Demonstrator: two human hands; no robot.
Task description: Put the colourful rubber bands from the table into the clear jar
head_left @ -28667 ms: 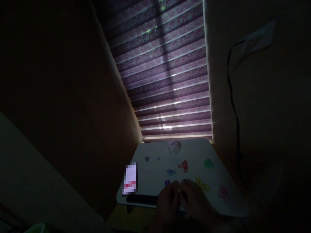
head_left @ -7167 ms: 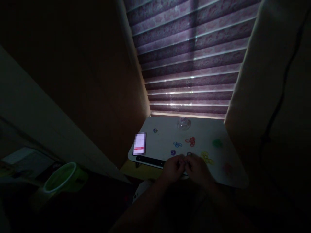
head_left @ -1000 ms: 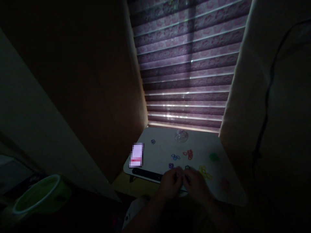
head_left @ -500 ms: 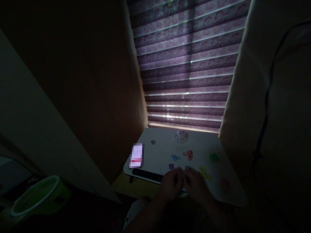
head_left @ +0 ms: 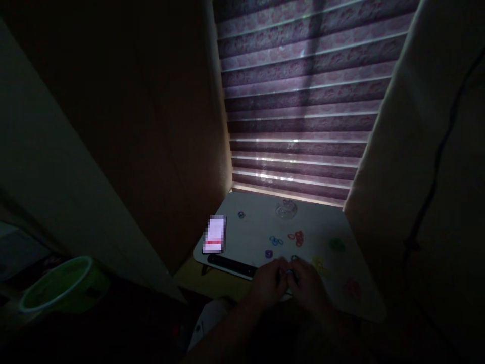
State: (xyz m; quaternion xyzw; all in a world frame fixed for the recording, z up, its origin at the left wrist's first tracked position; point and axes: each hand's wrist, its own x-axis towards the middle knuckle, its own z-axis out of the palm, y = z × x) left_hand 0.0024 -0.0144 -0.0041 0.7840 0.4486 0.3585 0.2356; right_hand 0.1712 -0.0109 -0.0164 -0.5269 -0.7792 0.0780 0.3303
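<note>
Over the front edge of a small white table point(head_left: 250, 230), my left hand point(head_left: 272, 280) and my right hand point(head_left: 305, 284) meet with fingers pinched together. A tiny bluish glint point(head_left: 290, 272) shows between the fingertips, too small and dim to name. Just beyond lie small loops that look like rubber bands: a purple cluster point(head_left: 269, 254), a blue group point(head_left: 276, 240), red loops point(head_left: 298, 238) and a dark loop point(head_left: 294, 258). Yellow loops point(head_left: 320, 265) rest beside my right hand, with a green pile point(head_left: 337, 244) and a dim reddish pile point(head_left: 352, 287) farther right.
A clear round container point(head_left: 286, 209) stands at the table's back. Toward the left are a blurred-out phone-like rectangle point(head_left: 214, 234), a small mixed cluster point(head_left: 241, 215) and a black strip point(head_left: 231, 265). A green tub point(head_left: 64, 288) is at lower left; pleated blinds point(head_left: 299, 111) hang behind.
The view has shifted and tilted slightly. Both hands stay together at the table's front edge, and a bluish glint now shows between the fingertips. The loops look unmoved on the table.
</note>
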